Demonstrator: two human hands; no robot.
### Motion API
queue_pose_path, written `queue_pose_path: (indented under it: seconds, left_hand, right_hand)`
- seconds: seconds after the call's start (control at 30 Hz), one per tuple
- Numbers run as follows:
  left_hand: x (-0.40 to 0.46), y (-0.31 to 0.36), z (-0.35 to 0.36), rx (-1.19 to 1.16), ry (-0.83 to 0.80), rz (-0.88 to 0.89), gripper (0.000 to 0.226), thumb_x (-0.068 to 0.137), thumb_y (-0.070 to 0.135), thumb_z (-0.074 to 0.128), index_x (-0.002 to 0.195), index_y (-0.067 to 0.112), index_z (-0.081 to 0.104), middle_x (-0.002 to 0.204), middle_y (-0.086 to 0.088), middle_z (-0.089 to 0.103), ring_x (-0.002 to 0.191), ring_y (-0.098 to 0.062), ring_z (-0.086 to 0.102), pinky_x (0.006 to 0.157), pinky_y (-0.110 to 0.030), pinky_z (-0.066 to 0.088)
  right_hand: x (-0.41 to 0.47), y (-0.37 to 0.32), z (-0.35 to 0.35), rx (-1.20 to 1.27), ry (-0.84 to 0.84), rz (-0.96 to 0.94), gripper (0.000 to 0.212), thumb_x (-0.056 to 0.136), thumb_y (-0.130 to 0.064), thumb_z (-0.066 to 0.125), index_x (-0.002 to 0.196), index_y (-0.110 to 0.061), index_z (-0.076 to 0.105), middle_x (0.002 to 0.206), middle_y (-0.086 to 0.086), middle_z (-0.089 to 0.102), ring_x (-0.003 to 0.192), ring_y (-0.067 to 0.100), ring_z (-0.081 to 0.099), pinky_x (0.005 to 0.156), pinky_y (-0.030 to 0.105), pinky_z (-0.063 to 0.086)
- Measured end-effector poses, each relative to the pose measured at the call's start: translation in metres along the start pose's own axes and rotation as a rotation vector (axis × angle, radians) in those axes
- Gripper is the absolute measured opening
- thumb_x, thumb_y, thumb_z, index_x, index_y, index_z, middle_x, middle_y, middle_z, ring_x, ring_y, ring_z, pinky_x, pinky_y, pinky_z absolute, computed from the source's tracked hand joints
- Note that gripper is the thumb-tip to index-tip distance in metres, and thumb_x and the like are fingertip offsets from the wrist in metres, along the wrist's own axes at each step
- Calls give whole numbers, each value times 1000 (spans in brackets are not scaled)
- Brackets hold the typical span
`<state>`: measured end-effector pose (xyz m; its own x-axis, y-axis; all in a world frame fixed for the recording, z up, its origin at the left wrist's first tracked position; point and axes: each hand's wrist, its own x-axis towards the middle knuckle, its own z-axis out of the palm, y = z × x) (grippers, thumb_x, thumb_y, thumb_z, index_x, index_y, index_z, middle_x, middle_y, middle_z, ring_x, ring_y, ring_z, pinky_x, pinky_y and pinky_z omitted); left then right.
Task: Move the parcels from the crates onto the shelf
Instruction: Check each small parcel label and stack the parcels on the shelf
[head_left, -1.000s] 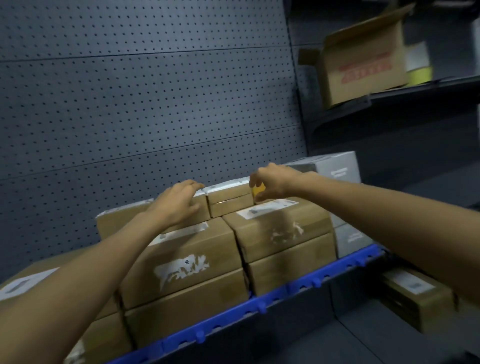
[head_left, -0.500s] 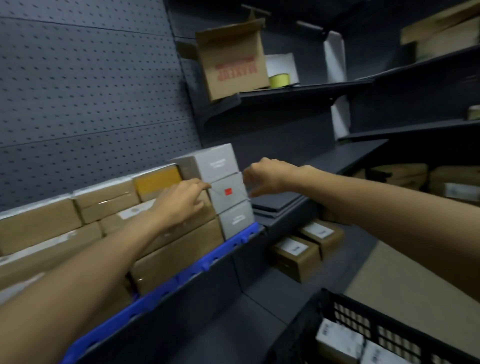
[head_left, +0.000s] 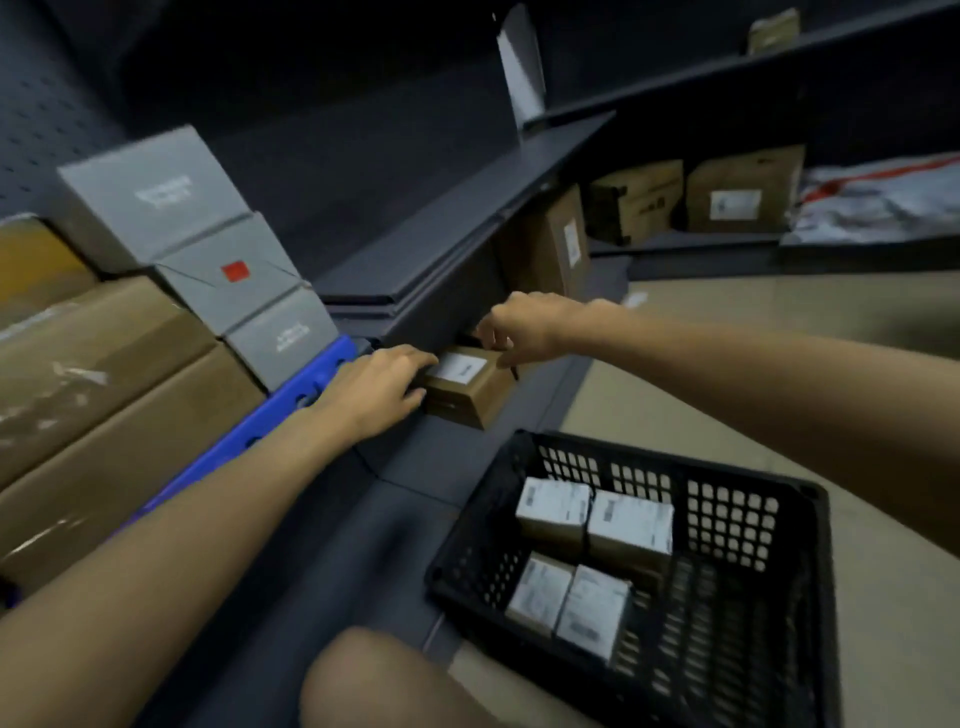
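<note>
Head view: both hands at a small brown parcel with a white label, sitting on the lower shelf just under the upper shelf's blue lip. Left hand is on its left end, fingers curled over the top edge; right hand pinches the far right corner — parcel looks held between them, though contact is blurred. Long axis runs left-right across the hands. Black crate sits well apart, down-right, nearer the right arm — four white-labelled parcels inside, next pick likely there.
</note>
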<state>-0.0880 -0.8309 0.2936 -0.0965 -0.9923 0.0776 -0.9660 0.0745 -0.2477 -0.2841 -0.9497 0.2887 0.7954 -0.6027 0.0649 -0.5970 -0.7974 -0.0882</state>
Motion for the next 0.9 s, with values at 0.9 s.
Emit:
queue_pose_path:
  seconds: [0.9]
  left_hand:
    - [18,89,331,-422,-619,58,63,93,22,56,149,13,30,149,-10,37,134,-29,39,104,-44,40]
  right_hand:
    - [-25,28,343,307,-523,355,37,92,-23,59,128,-17,55,115,9,60,100,25,59,74,32,46]
